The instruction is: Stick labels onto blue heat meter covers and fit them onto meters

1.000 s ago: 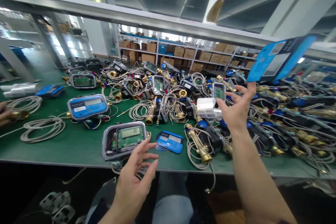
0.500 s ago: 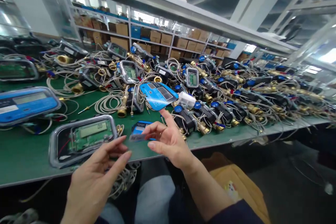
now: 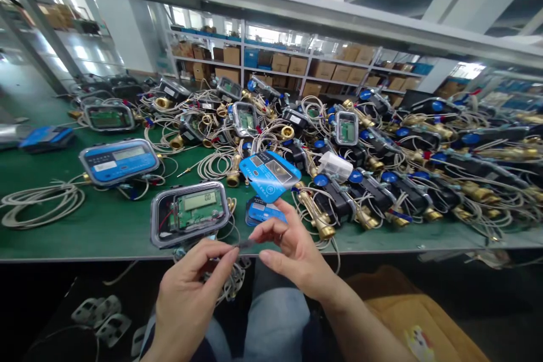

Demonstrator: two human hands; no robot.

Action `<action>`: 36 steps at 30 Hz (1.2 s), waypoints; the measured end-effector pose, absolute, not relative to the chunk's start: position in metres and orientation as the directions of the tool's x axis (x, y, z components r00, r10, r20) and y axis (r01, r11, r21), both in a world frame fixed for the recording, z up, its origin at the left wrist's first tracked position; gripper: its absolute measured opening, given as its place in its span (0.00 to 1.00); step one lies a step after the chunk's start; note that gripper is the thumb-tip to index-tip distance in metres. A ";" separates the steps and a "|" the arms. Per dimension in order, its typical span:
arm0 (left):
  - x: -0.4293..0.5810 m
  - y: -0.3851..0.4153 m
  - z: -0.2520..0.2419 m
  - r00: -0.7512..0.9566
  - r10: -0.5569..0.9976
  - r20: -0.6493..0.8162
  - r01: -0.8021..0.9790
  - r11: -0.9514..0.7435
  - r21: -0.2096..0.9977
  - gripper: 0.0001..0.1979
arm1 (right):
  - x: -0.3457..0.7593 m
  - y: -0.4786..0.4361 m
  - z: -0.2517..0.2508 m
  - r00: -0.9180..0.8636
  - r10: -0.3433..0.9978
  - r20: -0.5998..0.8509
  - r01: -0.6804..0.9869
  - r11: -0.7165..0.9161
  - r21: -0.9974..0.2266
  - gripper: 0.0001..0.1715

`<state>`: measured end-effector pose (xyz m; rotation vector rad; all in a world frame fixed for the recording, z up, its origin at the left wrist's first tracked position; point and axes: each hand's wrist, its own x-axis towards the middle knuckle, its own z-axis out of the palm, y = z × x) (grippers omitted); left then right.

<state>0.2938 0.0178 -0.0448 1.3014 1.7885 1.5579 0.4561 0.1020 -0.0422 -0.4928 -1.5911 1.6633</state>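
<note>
The left hand (image 3: 186, 288) and right hand (image 3: 292, 251) meet just before the counter (image 3: 106, 226) edge, each grip pinching an end of a thin clear strip (image 3: 245, 244). The right fingers also hold up a blue label (image 3: 270, 174). Just left of that label lies an open meter (image 3: 189, 212); beyond it, tangled meters and cables (image 3: 339, 141).

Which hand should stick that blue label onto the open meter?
Probably the right hand: it holds the blue label sticker up. The left hand only pinches its lower edge, beside the grey open-faced meter.
</note>
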 end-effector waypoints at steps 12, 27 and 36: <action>0.286 0.020 -0.056 -0.750 0.645 0.146 0.046 -0.170 0.984 0.28 | 0.452 0.105 -0.043 -0.254 0.949 0.186 -0.425 0.063 -0.903 0.12; 0.295 0.016 -0.066 -0.475 0.472 0.743 0.686 -0.329 0.648 0.30 | 0.444 0.102 -0.068 -0.246 0.957 -0.156 -0.394 -0.246 -0.885 0.20; 0.283 0.014 -0.079 -0.435 0.551 0.712 0.775 -0.174 0.608 0.11 | 0.451 0.096 -0.066 -0.118 0.993 -0.024 -0.285 -0.057 -0.957 0.30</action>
